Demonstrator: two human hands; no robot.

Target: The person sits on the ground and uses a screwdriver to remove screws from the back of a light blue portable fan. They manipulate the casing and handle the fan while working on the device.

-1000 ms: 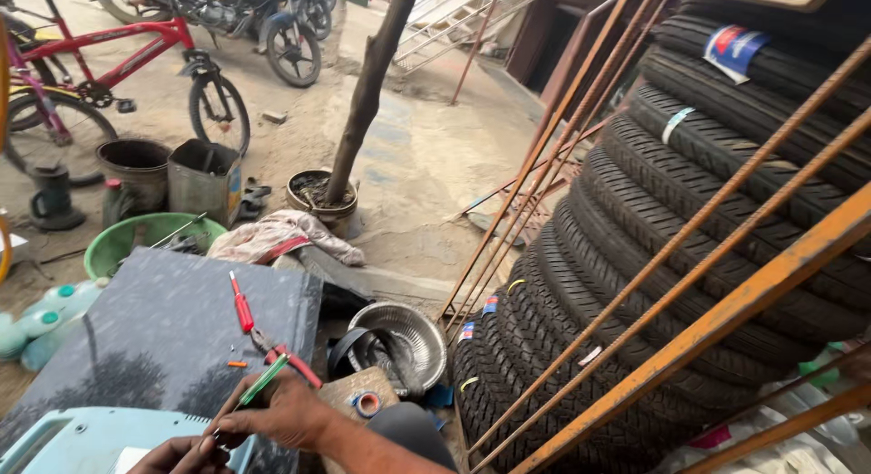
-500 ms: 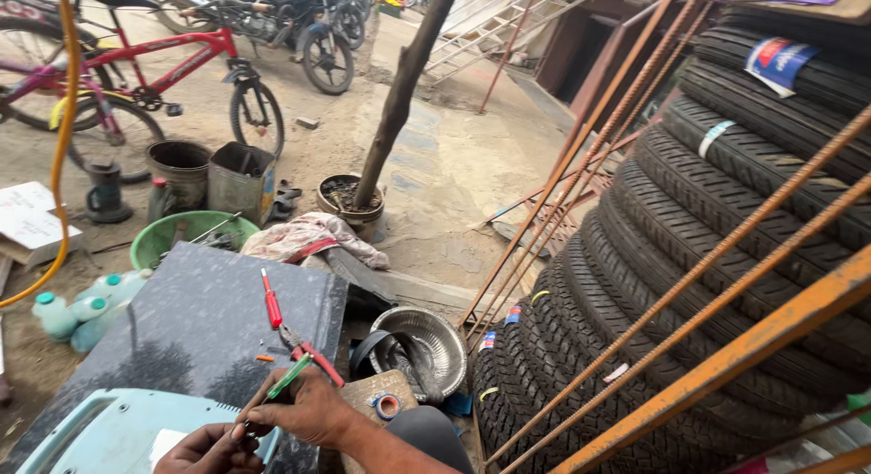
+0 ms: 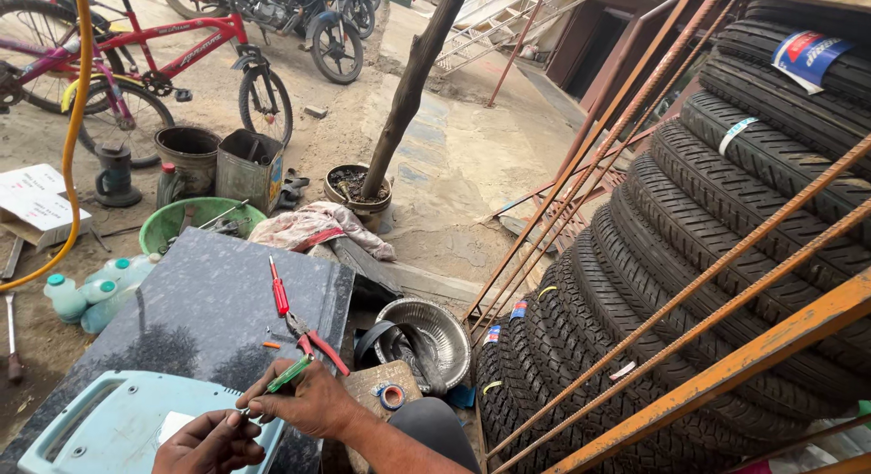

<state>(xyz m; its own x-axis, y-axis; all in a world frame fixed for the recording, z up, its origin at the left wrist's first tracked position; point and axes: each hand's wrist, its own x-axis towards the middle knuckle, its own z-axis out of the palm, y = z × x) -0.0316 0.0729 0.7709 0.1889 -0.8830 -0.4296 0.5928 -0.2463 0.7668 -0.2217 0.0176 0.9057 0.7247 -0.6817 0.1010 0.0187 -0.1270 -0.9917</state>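
My right hand (image 3: 308, 401) grips a small green-handled screwdriver (image 3: 288, 374) at the bottom of the head view, its tip pointing down-left. My left hand (image 3: 210, 442), just below and left of it, pinches something small that I cannot make out. Both hands hover over a light blue plastic case (image 3: 109, 429) and the edge of a dark grey slab (image 3: 200, 311). On the slab, just above my right hand, lie a red-handled screwdriver (image 3: 278, 291) and red-handled pliers (image 3: 313, 340).
A steel bowl (image 3: 426, 333) and a tape roll (image 3: 391, 397) sit to the right of my hands. A rack of stacked tyres (image 3: 689, 256) behind rusty bars fills the right. A green basin (image 3: 181, 222), bottles (image 3: 91, 293), cans, a potted trunk (image 3: 363, 188) and bicycles (image 3: 136, 75) stand beyond.
The view has shifted so everything sits further right and lower. My hands stay together over the blue case with the green screwdriver still held.
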